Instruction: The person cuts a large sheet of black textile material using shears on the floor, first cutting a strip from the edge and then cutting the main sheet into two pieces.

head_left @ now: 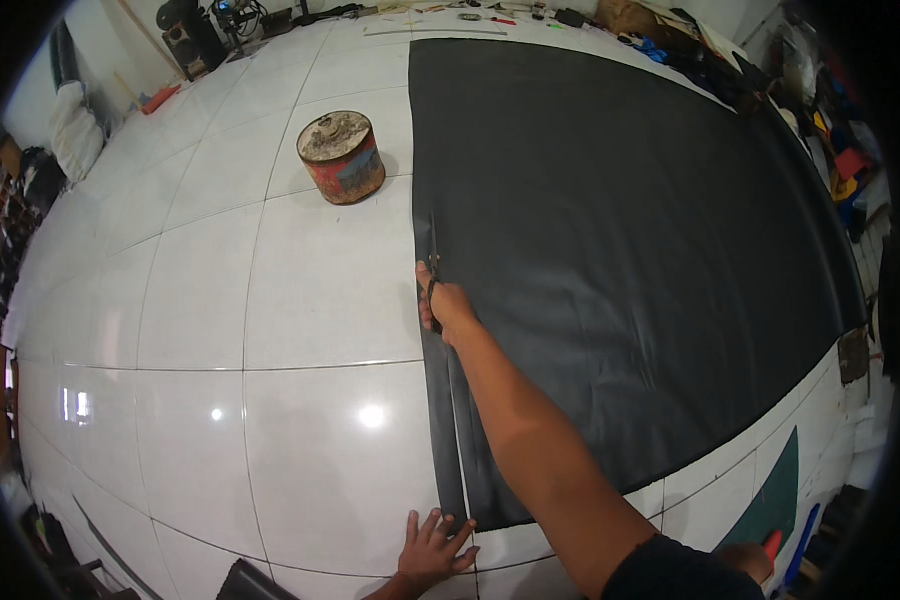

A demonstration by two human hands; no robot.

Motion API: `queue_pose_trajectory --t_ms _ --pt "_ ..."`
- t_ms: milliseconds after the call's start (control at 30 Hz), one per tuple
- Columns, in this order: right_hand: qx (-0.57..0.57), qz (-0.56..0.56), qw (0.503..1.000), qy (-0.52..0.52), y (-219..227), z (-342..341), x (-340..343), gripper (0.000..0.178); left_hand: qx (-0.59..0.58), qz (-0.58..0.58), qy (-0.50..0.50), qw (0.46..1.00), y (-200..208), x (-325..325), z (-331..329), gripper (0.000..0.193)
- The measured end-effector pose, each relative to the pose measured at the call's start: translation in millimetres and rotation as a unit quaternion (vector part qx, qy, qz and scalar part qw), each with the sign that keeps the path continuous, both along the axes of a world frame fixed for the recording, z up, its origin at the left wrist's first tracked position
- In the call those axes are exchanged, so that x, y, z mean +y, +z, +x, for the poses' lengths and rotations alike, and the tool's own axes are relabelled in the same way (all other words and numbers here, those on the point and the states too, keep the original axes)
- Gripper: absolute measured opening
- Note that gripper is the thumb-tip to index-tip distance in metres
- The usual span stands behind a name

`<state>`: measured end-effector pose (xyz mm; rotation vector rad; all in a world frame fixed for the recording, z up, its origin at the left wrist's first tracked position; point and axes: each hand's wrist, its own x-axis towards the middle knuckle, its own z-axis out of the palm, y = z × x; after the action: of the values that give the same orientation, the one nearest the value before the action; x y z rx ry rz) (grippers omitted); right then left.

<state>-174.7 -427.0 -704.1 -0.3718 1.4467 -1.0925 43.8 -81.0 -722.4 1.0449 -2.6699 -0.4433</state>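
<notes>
Cutting looks midway: the right hand (450, 308) grips scissors (434, 263) in the black sheet (620, 220); the left hand (434, 552), spread open, touches the strip (440, 430). Next calls for straight snips.

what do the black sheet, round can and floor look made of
Black sheet: probably vinyl or leather, satin, from its sheen and creases. Round can: likely painted metal, worn, given rusty patches. Floor: glossy, probably ceramic tile, with joint lines and reflections.

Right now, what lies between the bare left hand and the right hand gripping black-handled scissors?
In the head view, a narrow strip of black sheeting, with white floor tile showing along its right edge.
</notes>
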Motion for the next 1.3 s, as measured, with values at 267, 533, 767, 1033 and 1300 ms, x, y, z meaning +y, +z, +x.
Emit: queue_pose_trajectory --t_ms 267,533,767,1033,1300 --pt "0.035 0.002 0.999 0.014 -15.2 -2.9 -9.2 0.048 0.008 0.053 0.010 0.999 -10.6 3.2 7.2 0.063" --pt "0.038 0.001 0.999 0.038 -6.3 -6.2 -10.5 0.048 0.194 -0.044 0.226 0.954 18.9 -308.1 -75.6 0.038" --pt "-0.009 0.007 1.000 -0.003 0.9 -2.2 -6.8 0.046 0.014 -0.026 0.210 0.977 -3.1 -342.8 -95.8 0.048" --pt "0.012 0.022 1.000 -0.014 -8.4 0.9 -11.6 0.044 -0.003 -0.003 0.216 0.976 4.0 -359.0 -100.5 0.045" --pt "0.025 0.096 0.994 -0.034 12.2 -8.2 -36.7 0.040 -0.032 0.058 0.212 0.975 8.9 -364.4 -105.6 0.043"
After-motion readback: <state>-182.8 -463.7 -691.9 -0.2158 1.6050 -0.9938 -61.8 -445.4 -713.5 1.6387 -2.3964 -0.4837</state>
